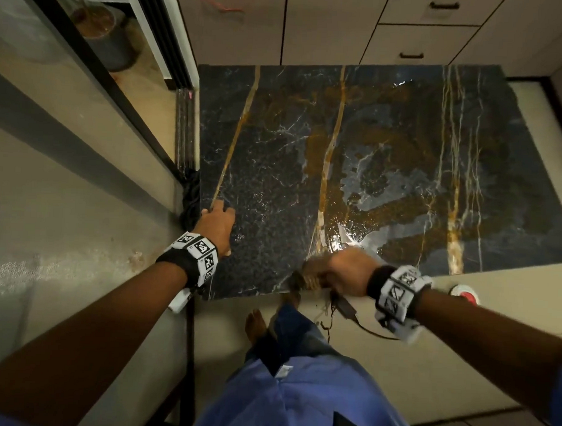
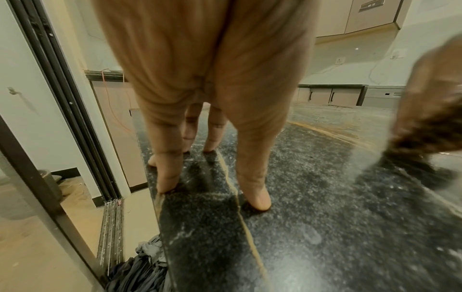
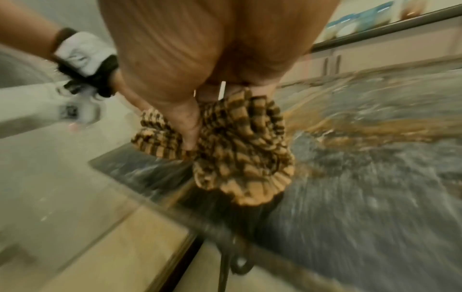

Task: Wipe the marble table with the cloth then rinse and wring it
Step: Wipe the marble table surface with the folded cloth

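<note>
The dark marble table point(image 1: 275, 155) with gold veins fills the middle of the head view; brown wet smears point(image 1: 403, 128) cover its right half. My right hand point(image 1: 344, 272) grips a bunched brown-and-tan checked cloth point(image 3: 240, 154) at the table's near edge, with the cloth point(image 1: 306, 274) pressed on the marble point(image 3: 375, 177). My left hand point(image 1: 217, 220) rests on the table's near left corner, its straight fingertips point(image 2: 257, 201) planted on the stone point(image 2: 312, 227). The right hand with the cloth point(image 2: 430, 126) shows blurred at the right of the left wrist view.
A glass sliding door with a dark frame point(image 1: 96, 69) runs along the left. A grey rag heap point(image 2: 142, 268) lies on the floor by the table's left corner. Cabinets with drawers point(image 1: 407, 32) stand behind the table. A cable point(image 1: 349, 314) hangs off the near edge. My bare foot point(image 1: 256, 323) is below.
</note>
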Motion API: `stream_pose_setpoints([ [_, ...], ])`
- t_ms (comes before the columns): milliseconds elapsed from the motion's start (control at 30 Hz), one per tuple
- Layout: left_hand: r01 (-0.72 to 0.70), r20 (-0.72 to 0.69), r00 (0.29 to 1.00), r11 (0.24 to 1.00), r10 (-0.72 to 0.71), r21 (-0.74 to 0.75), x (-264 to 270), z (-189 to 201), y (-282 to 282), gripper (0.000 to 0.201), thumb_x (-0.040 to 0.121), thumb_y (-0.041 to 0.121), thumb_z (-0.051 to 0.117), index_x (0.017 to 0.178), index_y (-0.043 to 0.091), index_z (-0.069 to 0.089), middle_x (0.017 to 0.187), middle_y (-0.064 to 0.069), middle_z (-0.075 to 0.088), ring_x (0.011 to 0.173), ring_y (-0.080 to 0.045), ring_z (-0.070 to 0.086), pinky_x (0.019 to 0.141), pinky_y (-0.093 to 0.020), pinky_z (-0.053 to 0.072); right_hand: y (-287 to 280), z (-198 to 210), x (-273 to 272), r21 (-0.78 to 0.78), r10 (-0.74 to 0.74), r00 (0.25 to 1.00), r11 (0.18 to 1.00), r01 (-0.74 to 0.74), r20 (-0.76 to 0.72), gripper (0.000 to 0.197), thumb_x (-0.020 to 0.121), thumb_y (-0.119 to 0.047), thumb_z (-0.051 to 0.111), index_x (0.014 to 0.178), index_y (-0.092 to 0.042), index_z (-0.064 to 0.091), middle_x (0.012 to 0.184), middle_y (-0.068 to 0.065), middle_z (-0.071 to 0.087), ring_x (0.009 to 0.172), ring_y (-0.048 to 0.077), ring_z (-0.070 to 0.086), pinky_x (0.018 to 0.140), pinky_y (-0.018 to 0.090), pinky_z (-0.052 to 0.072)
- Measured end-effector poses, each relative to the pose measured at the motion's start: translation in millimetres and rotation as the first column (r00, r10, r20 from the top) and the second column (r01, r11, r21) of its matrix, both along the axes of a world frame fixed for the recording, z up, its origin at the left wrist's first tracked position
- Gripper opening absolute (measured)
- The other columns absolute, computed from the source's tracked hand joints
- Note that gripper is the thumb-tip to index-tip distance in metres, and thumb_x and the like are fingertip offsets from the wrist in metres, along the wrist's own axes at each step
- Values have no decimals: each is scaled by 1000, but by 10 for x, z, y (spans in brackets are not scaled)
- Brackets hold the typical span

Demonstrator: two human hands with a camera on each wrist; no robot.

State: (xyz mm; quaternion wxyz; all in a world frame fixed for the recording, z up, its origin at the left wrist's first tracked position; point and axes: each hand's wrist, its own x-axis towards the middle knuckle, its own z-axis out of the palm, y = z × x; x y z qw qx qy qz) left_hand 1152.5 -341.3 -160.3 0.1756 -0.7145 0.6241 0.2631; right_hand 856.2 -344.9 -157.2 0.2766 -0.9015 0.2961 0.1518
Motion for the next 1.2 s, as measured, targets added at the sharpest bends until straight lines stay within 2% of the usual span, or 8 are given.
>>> stream_pose_setpoints([
  [167, -3, 7, 1000, 1000, 3, 27, -8, 5, -28, 80, 65, 20, 88, 130, 7, 42, 144, -15, 26, 122, -43, 43, 97, -46, 45, -701, 12, 411, -125, -258, 959, 954, 272, 118, 39, 88, -13, 58, 123, -30, 62, 116, -5, 68, 105, 17, 62, 93, 39, 51],
  [367, 0, -2, 1000, 1000, 0, -6, 1, -31, -4, 79, 63, 19, 88, 128, 6, 44, 142, -16, 28, 120, -43, 45, 97, -48, 46, -532, -130, 758, -201, -70, 992, 976, 90, 107, 46, 84, -5, 60, 125, -25, 63, 124, -3, 63, 111, 21, 60, 91, 35, 51],
  [600, -12, -10, 1000, 999, 11, -33, 5, -31, 33, 78, 61, 19, 90, 124, 7, 47, 142, -16, 30, 120, -43, 46, 97, -48, 47, 138, -118, -70, -148, 169, 983, 976, -158, 65, 40, 79, -15, 74, 116, -29, 67, 117, -6, 66, 102, 16, 63, 82, 32, 56],
  [733, -15, -17, 1000, 999, 15, -42, 9, -17, 43, 79, 61, 20, 89, 126, 8, 47, 143, -15, 29, 121, -42, 46, 99, -48, 46, 76, 4, -351, -66, 200, 975, 976, -206, -94, 37, 86, -19, 67, 120, -33, 64, 117, -10, 67, 105, 12, 63, 85, 25, 52],
  [800, -27, -31, 999, 998, 25, -49, 23, -9, 53, 82, 62, 20, 89, 130, 9, 46, 144, -14, 29, 122, -41, 45, 100, -47, 45, -87, 50, -290, -56, 111, 988, 991, -117, -104, 36, 90, -19, 61, 124, -31, 60, 111, -7, 68, 99, 12, 64, 82, 24, 50],
  [967, -167, -236, 963, 973, 127, -160, 119, -44, 226, 69, 71, 10, 80, 133, 9, 50, 141, -13, 40, 125, -35, 46, 105, -42, 40, -580, -37, 481, -106, -181, 981, 976, 188, 78, 37, 89, -14, 56, 123, -27, 60, 111, -2, 66, 102, 17, 61, 89, 34, 50],
  [1100, -448, -431, 850, 847, 303, -286, 332, 19, 413, 47, 80, -2, 60, 125, 11, 61, 125, -15, 58, 114, -32, 56, 99, -40, 45, -676, -117, 1440, -169, -199, 973, 961, 217, 116, 41, 84, -15, 58, 124, -25, 62, 115, 6, 62, 106, 30, 58, 87, 38, 48],
  [1200, -536, -440, 820, 763, 367, -362, 489, 99, 523, 47, 78, -4, 56, 122, 11, 64, 121, -13, 63, 110, -30, 60, 98, -37, 47, -342, -250, 1881, -195, -54, 985, 977, 86, 162, 44, 82, -20, 59, 125, -23, 62, 124, 6, 59, 103, 32, 54, 87, 42, 48],
])
